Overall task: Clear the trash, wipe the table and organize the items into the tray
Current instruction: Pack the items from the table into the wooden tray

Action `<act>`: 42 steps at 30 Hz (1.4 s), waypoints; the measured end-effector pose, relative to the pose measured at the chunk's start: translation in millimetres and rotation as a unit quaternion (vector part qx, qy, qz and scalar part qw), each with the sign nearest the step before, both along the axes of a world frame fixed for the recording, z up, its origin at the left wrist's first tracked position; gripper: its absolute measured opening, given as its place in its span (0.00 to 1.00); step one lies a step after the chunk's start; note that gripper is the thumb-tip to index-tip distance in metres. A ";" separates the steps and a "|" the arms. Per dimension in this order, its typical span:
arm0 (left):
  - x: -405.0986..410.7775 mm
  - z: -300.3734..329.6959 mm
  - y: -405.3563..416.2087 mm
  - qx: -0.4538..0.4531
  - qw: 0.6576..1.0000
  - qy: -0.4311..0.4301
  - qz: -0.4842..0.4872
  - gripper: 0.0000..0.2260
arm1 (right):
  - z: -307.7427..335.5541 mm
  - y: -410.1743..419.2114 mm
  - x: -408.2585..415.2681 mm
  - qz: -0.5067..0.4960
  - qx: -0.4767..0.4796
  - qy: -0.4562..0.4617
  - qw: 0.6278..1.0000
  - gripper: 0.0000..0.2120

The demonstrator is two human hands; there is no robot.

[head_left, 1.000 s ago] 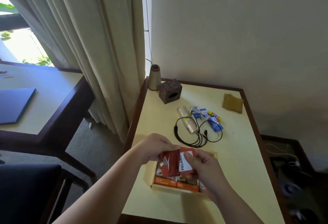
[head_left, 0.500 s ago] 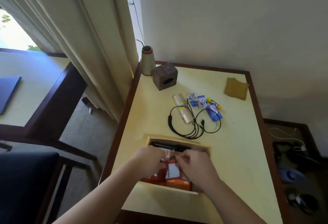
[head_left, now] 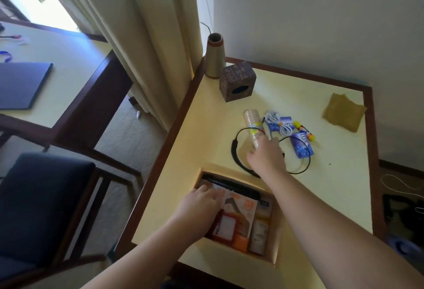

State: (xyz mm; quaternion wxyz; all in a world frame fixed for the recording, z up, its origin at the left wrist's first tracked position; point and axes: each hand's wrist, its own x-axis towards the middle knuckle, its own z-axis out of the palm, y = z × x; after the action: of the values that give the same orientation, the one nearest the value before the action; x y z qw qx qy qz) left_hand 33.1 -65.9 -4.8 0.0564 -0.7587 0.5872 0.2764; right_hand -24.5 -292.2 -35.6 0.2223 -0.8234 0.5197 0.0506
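A shallow wooden tray (head_left: 277,229) sits near the table's front edge. It holds orange packets (head_left: 241,208), a red-and-white packet (head_left: 226,225), a white tube (head_left: 259,231) and a black item (head_left: 231,187) at the back. My left hand (head_left: 202,206) rests on the packets at the tray's left side, fingers fairly straight. My right hand (head_left: 267,157) reaches past the tray over a black cable (head_left: 235,151). Its fingers touch the near end of a lying stack of paper cups (head_left: 252,123). Beside the cups lie a coiled white cable (head_left: 278,124), blue sachets (head_left: 301,147) and small yellow-orange pieces (head_left: 305,131).
An olive cloth (head_left: 344,112) lies at the table's (head_left: 332,185) back right. A brown cube box (head_left: 237,81) and a cone-shaped vase (head_left: 213,59) stand at the back left corner by the curtain. A dark chair (head_left: 41,197) stands left of the table.
The red-and-white packet, held above the tray by both hands, now lies in it. My right hand has left the tray and reached forward to the cup stack; my left hand stays in the tray.
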 end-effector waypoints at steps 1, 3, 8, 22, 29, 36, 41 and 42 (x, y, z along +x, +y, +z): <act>0.4 0.6 1.9 -0.008 1.000 0.013 0.013 0.20 | -5.0 -3.4 5.0 -0.010 -0.018 0.015 1.000 0.28; 0.9 -0.9 6.5 -0.025 0.999 0.023 0.029 0.19 | -13.6 -10.3 12.2 -0.021 -0.044 0.049 0.998 0.32; -3.9 -7.0 13.5 -0.045 0.997 0.028 0.054 0.18 | -26.6 -25.1 10.6 -0.028 -0.073 0.042 0.996 0.29; 0.9 -8.3 19.4 -0.056 0.998 0.014 -0.023 0.23 | 58.9 26.5 -80.5 -0.121 -0.009 -0.232 0.965 0.16; 6.5 -9.4 20.6 -0.062 0.995 -0.018 -0.077 0.23 | 87.1 70.4 -131.6 -0.190 0.035 -0.360 0.913 0.14; 11.0 -8.0 50.7 -0.114 0.973 -0.071 -0.185 0.25 | 85.6 107.4 -153.0 -0.179 0.178 -0.427 0.869 0.18; 32.9 -7.4 75.3 -0.226 0.973 0.001 -0.055 0.14 | 67.1 124.9 -144.6 -0.111 0.208 -0.375 0.897 0.18; 37.9 -10.1 79.0 -0.263 0.964 0.004 -0.030 0.11 | 62.7 126.1 -140.7 -0.101 0.214 -0.352 0.905 0.18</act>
State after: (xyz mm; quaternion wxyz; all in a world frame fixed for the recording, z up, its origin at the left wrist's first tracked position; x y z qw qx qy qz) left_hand 71.0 13.0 -14.9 -0.1396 -0.7275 0.6621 0.1132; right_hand -165.2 -166.1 27.1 0.5656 -0.6632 0.4649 -0.1554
